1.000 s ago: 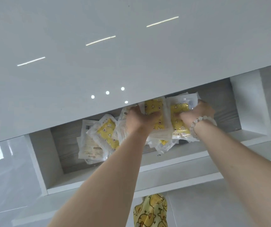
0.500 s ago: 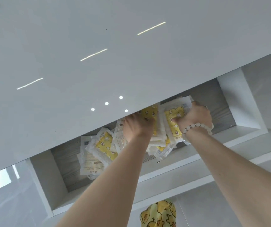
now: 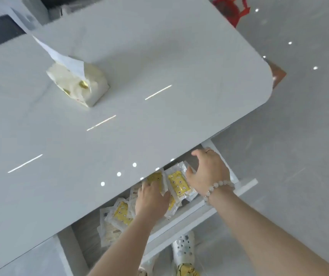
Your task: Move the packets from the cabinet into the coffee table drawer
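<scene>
The coffee table drawer [image 3: 181, 221] stands pulled out under the white table top [image 3: 179, 56]. Several clear packets with yellow duck prints lie in it, one [image 3: 177, 183] at the right and one [image 3: 120, 213] further left. My left hand [image 3: 151, 200] lies on the middle of the pile, thumb and fingers closed on a packet [image 3: 156, 178]; its fingertips are partly hidden. My right hand [image 3: 207, 172], with a bead bracelet on the wrist, hovers with spread fingers over the right-hand packet, the thumb at its edge, holding nothing.
A soft pack of tissues [image 3: 78, 84] with a sheet sticking out sits on the table top. A white clog [image 3: 183, 248] is on the grey floor below the drawer front. A red stool [image 3: 231, 6] stands far off at the top right.
The view has tilted up, so the table top now fills it. My right hand has let go of its packets and opened. My left hand stays on the pile.
</scene>
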Tool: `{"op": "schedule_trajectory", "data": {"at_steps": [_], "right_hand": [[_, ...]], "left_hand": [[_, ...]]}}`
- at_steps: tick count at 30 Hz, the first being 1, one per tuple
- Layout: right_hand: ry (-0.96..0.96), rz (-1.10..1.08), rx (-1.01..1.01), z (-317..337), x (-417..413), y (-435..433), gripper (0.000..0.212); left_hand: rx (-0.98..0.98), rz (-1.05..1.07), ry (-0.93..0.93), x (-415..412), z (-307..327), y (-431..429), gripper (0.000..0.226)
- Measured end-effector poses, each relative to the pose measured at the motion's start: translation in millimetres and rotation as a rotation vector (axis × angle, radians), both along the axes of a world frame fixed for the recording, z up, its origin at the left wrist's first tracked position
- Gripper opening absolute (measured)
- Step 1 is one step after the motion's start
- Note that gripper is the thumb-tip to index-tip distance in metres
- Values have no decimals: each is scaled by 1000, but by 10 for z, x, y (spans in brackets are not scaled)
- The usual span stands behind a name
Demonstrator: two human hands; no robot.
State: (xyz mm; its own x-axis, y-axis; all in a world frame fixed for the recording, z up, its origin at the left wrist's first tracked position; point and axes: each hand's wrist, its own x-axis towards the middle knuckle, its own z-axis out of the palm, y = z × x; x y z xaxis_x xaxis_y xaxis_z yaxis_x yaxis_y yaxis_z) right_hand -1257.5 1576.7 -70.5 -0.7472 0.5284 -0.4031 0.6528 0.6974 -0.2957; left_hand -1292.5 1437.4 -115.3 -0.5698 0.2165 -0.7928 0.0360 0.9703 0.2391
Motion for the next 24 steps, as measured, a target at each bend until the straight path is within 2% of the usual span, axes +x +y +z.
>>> {"op": "schedule_trajectory", "data": {"at_steps": [2, 7, 12, 16, 20, 24], "right_hand": [[43, 89, 76, 522, -48, 95, 34], [116, 171, 231, 1875, -339, 284, 38], [216, 323, 262, 3110, -746, -151, 37], [337, 586, 351, 3884, -1032, -676, 38], [487, 722, 432, 4598, -1315, -1118, 41], [480, 905, 453, 5042, -1437, -1742, 41]], "left_hand": [[64, -81, 85, -193, 457, 54, 38], [89, -282, 353, -743, 1866, 17, 39], [10, -353, 638, -1274, 3305, -334, 43], [-14, -242, 815, -1395, 4222, -731, 42], [-99, -101, 946, -1384, 4868, -1335, 41], [-129, 143, 1013, -1231, 5266, -2117, 39]]}}
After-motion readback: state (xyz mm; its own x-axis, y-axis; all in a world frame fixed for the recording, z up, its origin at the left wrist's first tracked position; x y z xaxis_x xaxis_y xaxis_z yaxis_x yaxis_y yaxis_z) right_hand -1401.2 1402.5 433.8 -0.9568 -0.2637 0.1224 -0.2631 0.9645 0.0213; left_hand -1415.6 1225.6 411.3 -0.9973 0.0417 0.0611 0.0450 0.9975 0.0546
